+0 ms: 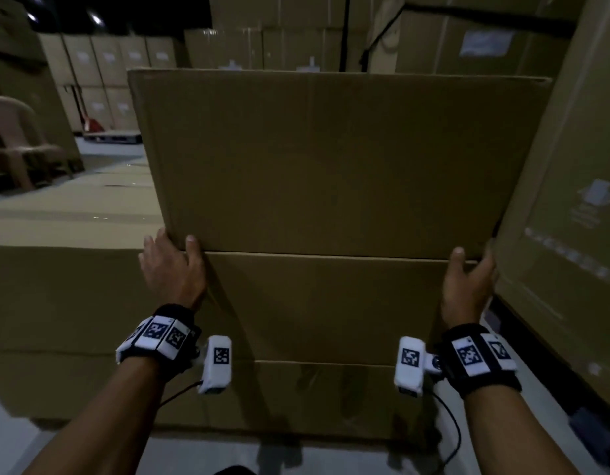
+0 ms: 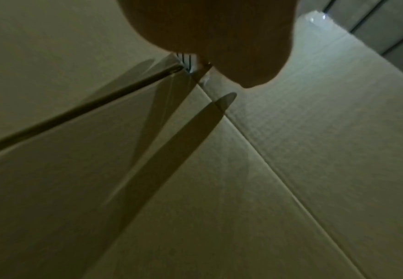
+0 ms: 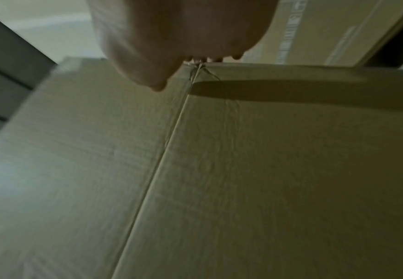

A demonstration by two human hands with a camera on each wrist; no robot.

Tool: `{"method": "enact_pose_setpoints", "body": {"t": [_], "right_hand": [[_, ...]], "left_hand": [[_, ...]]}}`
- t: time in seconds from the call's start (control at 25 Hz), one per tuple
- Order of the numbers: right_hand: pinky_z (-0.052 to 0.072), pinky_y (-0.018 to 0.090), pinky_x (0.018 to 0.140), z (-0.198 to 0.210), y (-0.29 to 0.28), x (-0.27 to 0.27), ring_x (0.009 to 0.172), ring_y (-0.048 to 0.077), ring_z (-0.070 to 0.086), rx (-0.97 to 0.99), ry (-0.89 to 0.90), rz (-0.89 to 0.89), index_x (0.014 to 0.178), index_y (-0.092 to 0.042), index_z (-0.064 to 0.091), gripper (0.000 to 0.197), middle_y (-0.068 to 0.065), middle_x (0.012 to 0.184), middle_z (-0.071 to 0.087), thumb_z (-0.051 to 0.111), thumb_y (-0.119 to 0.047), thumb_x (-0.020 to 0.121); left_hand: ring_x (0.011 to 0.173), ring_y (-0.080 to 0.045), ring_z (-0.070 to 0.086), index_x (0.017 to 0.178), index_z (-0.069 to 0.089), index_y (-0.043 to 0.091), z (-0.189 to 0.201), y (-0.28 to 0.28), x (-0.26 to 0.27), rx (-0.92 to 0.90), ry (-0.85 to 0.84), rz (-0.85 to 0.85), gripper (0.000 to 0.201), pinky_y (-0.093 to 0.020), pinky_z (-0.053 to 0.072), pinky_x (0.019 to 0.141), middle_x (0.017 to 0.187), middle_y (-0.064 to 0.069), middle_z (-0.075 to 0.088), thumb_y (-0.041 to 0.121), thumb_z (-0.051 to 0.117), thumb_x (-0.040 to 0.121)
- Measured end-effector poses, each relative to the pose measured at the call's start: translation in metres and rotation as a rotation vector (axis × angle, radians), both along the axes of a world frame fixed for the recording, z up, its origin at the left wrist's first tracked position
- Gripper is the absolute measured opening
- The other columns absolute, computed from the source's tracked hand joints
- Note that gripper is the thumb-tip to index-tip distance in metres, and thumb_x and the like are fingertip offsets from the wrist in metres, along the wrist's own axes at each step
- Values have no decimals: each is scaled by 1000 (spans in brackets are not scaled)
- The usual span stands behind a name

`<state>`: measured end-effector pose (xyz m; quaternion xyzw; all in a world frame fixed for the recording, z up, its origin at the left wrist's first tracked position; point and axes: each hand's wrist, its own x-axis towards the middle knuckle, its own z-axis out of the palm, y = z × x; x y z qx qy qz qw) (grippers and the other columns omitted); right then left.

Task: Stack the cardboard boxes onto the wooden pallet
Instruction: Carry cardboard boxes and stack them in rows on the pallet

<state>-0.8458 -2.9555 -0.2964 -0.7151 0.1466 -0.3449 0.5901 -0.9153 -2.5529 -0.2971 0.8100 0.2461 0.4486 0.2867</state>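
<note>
Hands grip the cardboard box at its lower near corners, left hand and right hand curled round the edges, atop stacked boxes.

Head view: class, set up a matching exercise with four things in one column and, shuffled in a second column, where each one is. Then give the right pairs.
Things:
1. left hand
2. right hand
3. chair
4. top box

Places:
A. far left of the picture, on the floor
B. at the top box's lower right corner
C. on the stack, between the two hands
D. at the top box's lower left corner

Pairs: 1-D, 2-B, 3-A, 4-C
</note>
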Motion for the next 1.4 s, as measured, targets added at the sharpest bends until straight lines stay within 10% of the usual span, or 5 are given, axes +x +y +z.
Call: {"method": "enact_pose_setpoints", "body": {"t": [1.4], "right_hand": [[30, 56, 116, -26, 10, 22, 144, 32, 30, 15, -85, 17, 157, -24, 14, 72, 10, 160, 24, 54, -39, 99]], "left_hand": [[150, -37, 11, 152, 24, 6, -26, -11, 13, -116, -214, -42, 51, -50, 17, 120, 161, -24, 11, 23, 36, 105]]}}
